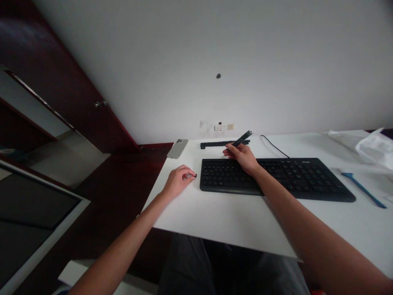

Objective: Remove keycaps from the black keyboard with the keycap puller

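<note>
A black keyboard [276, 178] lies on the white table [233, 217]. My right hand [242, 157] hovers over the keyboard's far left corner, closed on a slim black pen-like tool [242, 138] that points up and right. My left hand [178, 180] rests on the table just left of the keyboard, pinching a small black piece [194, 175], perhaps a keycap. A black strip [219, 144] lies behind the keyboard near the table's back edge.
A phone [177, 148] lies face down at the table's far left corner. A blue tool [364, 189] and white plastic wrapping [373, 149] sit at the right. The keyboard's cable [273, 147] runs toward the wall. A dark wooden door stands to the left.
</note>
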`<act>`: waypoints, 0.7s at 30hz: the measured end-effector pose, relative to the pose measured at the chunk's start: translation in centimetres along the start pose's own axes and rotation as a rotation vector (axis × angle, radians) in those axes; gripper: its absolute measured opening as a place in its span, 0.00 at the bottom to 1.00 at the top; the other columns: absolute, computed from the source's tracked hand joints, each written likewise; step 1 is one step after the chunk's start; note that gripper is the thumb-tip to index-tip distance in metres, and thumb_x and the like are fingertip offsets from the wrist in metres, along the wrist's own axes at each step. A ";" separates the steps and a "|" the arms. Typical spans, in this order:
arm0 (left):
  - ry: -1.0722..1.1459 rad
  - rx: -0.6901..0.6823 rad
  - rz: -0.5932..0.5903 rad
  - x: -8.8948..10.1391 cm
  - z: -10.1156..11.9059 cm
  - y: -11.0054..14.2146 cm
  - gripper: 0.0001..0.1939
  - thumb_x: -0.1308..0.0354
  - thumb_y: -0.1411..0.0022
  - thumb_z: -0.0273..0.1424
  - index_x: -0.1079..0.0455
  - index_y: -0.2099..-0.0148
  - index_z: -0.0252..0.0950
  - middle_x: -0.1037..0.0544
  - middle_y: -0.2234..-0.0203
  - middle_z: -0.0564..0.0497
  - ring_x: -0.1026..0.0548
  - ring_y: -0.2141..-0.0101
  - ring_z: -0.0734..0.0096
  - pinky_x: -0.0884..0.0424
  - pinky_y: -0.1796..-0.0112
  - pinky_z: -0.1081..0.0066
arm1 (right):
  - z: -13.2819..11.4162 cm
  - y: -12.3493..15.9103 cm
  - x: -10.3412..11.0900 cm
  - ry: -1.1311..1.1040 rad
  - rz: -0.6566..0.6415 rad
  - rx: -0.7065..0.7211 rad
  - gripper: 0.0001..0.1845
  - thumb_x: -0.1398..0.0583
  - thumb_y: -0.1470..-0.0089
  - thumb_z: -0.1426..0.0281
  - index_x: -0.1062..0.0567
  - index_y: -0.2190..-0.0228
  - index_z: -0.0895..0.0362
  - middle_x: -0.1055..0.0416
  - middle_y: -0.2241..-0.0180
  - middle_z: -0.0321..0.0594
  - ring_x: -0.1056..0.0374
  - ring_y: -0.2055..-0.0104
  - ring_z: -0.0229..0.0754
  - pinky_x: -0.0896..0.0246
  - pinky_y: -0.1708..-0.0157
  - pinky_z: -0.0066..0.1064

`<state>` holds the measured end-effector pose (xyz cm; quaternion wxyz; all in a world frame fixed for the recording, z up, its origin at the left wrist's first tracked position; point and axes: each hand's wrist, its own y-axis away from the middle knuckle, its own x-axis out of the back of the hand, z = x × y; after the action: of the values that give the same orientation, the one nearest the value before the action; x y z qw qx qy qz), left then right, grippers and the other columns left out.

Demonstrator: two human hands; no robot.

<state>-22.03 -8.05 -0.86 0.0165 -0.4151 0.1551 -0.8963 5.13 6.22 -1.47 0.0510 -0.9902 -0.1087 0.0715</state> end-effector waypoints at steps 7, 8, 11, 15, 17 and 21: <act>0.039 0.033 0.011 0.7 0.8 1.3 0.08 0.32 0.39 0.32 0.20 0.56 0.41 0.22 0.61 0.51 0.30 0.70 0.73 0.31 0.66 0.71 | 0.1 -0.1 0.1 0.029 -0.013 0.016 0.22 0.32 0.47 0.51 0.24 0.64 0.57 0.19 0.66 0.47 0.22 0.65 0.44 0.25 0.63 0.35; 0.030 0.039 0.023 0.8 0.9 1.4 0.10 0.32 0.40 0.32 0.21 0.55 0.41 0.22 0.62 0.51 0.30 0.71 0.73 0.31 0.66 0.71 | 0.1 -0.1 0.1 0.034 -0.014 0.016 0.22 0.32 0.47 0.50 0.24 0.64 0.57 0.19 0.66 0.47 0.22 0.65 0.44 0.25 0.63 0.35; -0.016 0.032 0.019 0.6 1.1 1.2 0.11 0.32 0.40 0.31 0.21 0.54 0.41 0.22 0.62 0.52 0.30 0.71 0.74 0.31 0.66 0.71 | 0.1 -0.1 0.1 0.041 -0.010 0.012 0.23 0.32 0.47 0.50 0.24 0.64 0.57 0.19 0.66 0.47 0.23 0.65 0.44 0.25 0.64 0.34; -0.111 -0.023 -0.007 0.2 0.6 0.1 0.04 0.36 0.36 0.30 0.21 0.59 0.41 0.22 0.64 0.53 0.28 0.71 0.74 0.32 0.66 0.71 | 0.0 0.0 0.1 0.019 -0.013 0.015 0.22 0.31 0.47 0.51 0.23 0.64 0.57 0.19 0.66 0.47 0.22 0.65 0.44 0.25 0.63 0.34; -0.154 -0.041 0.011 0.1 -0.1 -0.9 0.05 0.38 0.35 0.28 0.21 0.60 0.41 0.21 0.64 0.54 0.28 0.70 0.73 0.32 0.65 0.71 | 0.0 0.0 0.1 0.016 -0.014 0.018 0.22 0.31 0.47 0.51 0.23 0.64 0.57 0.19 0.65 0.47 0.22 0.64 0.44 0.25 0.63 0.34; -0.241 -0.059 0.044 0.0 -1.6 -3.6 0.10 0.41 0.37 0.22 0.21 0.59 0.40 0.20 0.65 0.53 0.26 0.69 0.72 0.31 0.63 0.70 | 0.1 -0.1 0.1 0.021 -0.008 0.014 0.21 0.32 0.46 0.52 0.23 0.64 0.57 0.18 0.65 0.47 0.21 0.63 0.45 0.24 0.62 0.34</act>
<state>-22.87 -4.18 -0.79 0.0423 -0.5165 0.1873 -0.8345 5.17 6.31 -1.55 0.0591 -0.9900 -0.1118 0.0618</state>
